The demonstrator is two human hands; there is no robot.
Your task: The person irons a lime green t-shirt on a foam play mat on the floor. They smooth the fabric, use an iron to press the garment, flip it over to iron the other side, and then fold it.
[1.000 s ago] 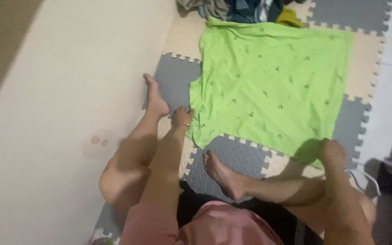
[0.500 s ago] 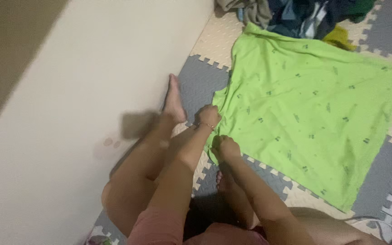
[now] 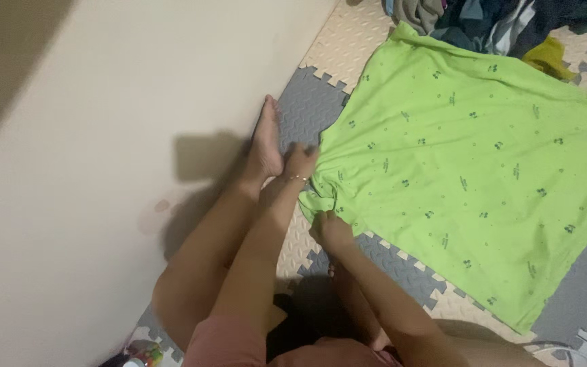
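A bright green shirt [image 3: 463, 156] with small dark prints lies spread flat on the foam puzzle mat [image 3: 307, 105]. My left hand [image 3: 300, 162], with a thin bracelet at the wrist, grips the shirt's near-left edge by its collar. Just below it, my right hand [image 3: 331, 228] pinches the same end of the shirt. Both hands sit close together at the shirt's left side. My bare left foot [image 3: 268, 139] rests against the wall beside the left hand.
A pile of dark, grey and yellow clothes [image 3: 497, 24] lies beyond the shirt's far edge. A cream wall [image 3: 103, 170] runs along the left. Grey and beige mat tiles [image 3: 579, 278] show at the lower right. My legs are folded beneath the arms.
My right hand came across from the shirt's lower right corner to its left end beside the left hand. The view shifted, so the shirt now sits further right.
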